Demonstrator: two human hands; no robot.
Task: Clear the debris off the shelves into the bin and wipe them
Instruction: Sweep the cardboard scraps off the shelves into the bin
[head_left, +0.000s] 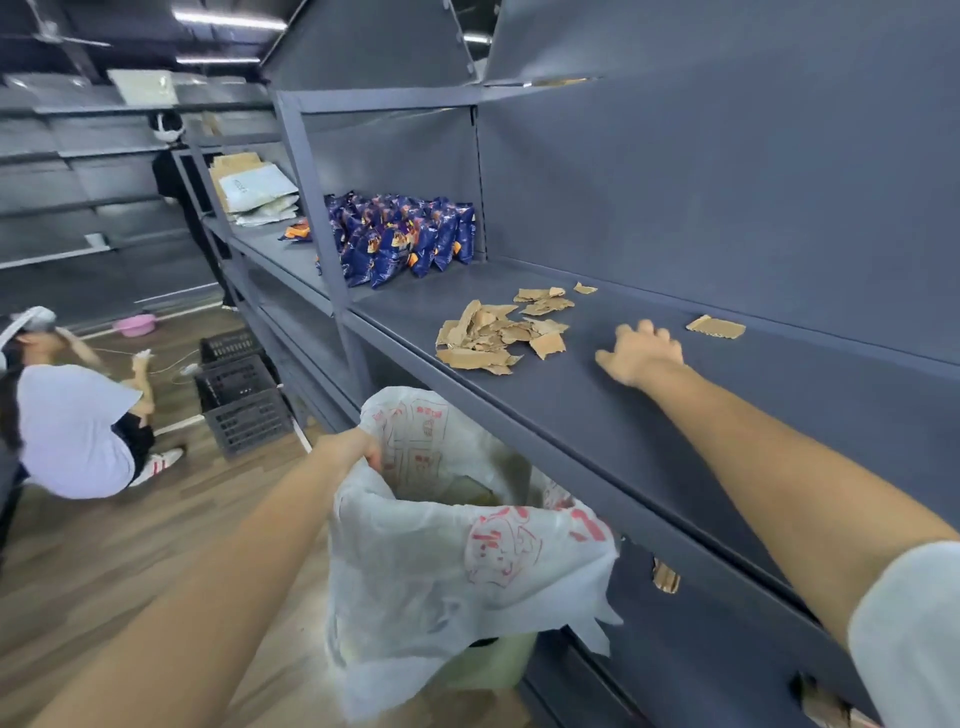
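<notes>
Cardboard scraps (498, 338) lie heaped on the shelf (675, 426), left of the right hand (641, 354) — its grip slack and empty; the left hand (358, 447) has its grip closed on the bin liner (415, 561) below the shelf edge. Risk: a hasty sweep could scatter scraps past the mouth of the bin (498, 667). Liner's red print — illegible.

Dim indoor scene; ceiling tube lights (228, 20) glare top left; wide-angle bending at edges; slight overall softness
</notes>
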